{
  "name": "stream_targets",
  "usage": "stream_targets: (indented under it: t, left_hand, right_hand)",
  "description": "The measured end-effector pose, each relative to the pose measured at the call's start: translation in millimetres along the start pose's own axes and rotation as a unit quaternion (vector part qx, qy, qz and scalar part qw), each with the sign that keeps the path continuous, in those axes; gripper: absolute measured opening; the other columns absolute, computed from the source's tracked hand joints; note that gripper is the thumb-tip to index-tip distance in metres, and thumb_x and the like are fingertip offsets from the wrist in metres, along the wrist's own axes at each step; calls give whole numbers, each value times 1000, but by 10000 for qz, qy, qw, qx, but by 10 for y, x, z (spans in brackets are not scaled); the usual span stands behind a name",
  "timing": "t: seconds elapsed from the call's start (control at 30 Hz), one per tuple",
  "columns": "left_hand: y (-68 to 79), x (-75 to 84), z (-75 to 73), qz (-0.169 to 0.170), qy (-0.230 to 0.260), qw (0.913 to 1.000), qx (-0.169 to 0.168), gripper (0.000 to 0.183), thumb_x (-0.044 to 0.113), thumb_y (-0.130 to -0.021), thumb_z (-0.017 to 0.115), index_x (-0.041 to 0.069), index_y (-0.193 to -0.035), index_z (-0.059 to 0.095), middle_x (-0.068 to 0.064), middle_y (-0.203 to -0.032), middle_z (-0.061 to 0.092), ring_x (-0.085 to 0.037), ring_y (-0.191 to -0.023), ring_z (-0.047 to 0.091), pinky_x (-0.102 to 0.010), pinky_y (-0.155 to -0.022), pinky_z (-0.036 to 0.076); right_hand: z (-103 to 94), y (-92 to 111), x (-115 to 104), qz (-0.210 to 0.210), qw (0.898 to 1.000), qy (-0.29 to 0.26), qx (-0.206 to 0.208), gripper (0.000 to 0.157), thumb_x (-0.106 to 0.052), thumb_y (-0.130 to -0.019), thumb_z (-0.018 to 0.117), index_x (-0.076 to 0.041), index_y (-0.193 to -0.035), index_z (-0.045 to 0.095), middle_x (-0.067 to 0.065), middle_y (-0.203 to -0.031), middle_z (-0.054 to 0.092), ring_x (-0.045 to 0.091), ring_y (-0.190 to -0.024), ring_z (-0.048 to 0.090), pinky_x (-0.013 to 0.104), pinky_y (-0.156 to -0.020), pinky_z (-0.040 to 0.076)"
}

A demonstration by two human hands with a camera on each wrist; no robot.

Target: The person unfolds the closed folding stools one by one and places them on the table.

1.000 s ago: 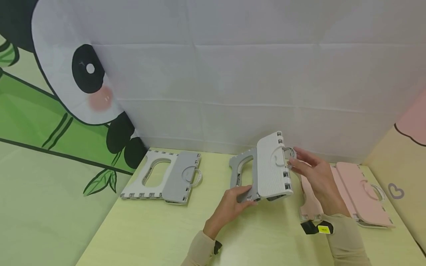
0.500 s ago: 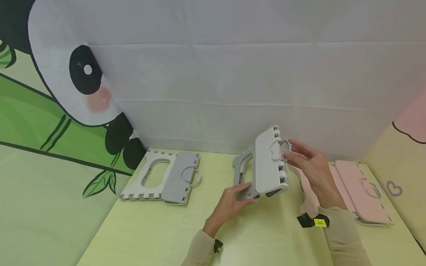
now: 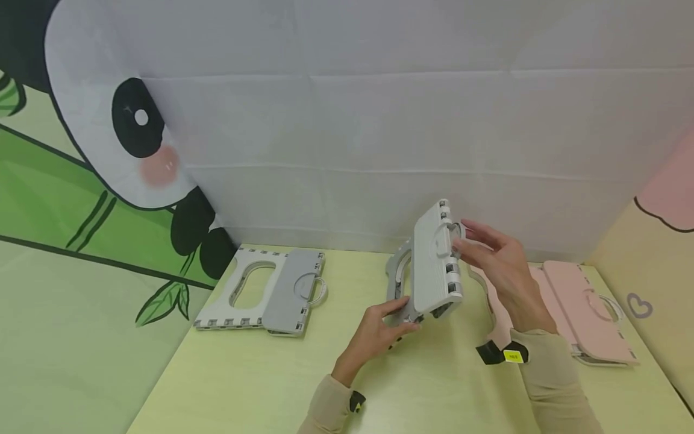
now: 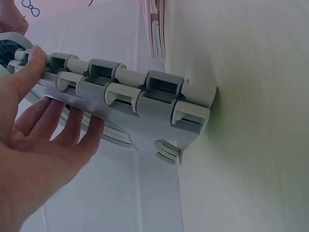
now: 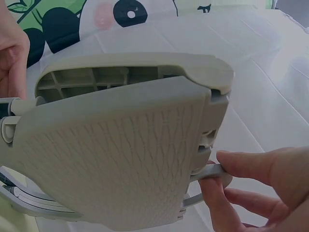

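A folded plastic step stool (image 3: 431, 259), white and grey, is tilted up over the middle of the table. My left hand (image 3: 371, 337) grips its lower left part, with the thumb on the hinged edge (image 4: 140, 92) and the fingers beneath in the left wrist view. The far end of that edge comes right at the tabletop there. With thumb and fingers, my right hand (image 3: 504, 271) pinches the stool's looped carry handle (image 5: 215, 171) on the opposite side. A gap shows between the stool's folded panels in the right wrist view.
Another white-and-grey folding stool (image 3: 249, 289) lies flat on the table (image 3: 260, 386) to the left. A pink folding stool (image 3: 588, 313) lies at the right, partly hidden behind my right arm. A white cloth backdrop (image 3: 352, 150) rises behind the table.
The held stool has tipped further upright and turned, its handle side moving left and up with my right hand. My left hand stays nearly in place, still gripping.
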State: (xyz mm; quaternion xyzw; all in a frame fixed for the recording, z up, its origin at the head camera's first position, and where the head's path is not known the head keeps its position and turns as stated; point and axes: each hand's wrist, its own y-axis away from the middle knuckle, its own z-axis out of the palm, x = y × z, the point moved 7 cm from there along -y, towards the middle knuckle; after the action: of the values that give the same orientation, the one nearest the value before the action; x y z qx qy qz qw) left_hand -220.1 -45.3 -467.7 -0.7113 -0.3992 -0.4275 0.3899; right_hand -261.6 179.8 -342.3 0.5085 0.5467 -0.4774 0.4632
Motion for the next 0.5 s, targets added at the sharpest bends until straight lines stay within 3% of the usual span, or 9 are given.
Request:
stream_targets:
  t: [0.33, 0.5]
  left_hand:
    - [-6, -14, 26, -52, 392, 9991, -149, 58, 15, -95, 76, 0, -146, 54, -19, -146, 56, -37, -132, 56, -55, -101, 52]
    - [-22, -21, 46, -82, 539, 9983, -197, 56, 14, -96, 75, 1, -147, 54, -18, -146, 56, -35, -133, 56, -55, -102, 51]
  right_hand:
    - [62, -15, -76, -14, 10000, -60, -33, 70, -36, -94, 78, -11, -153, 50, 16, -148, 48, 4, -103, 70, 21, -89, 57]
    - [101, -40, -106, -53, 9999, -117, -89, 71, -37, -93, 78, -12, -153, 50, 15, -147, 49, 6, -104, 70, 22, -90, 57]
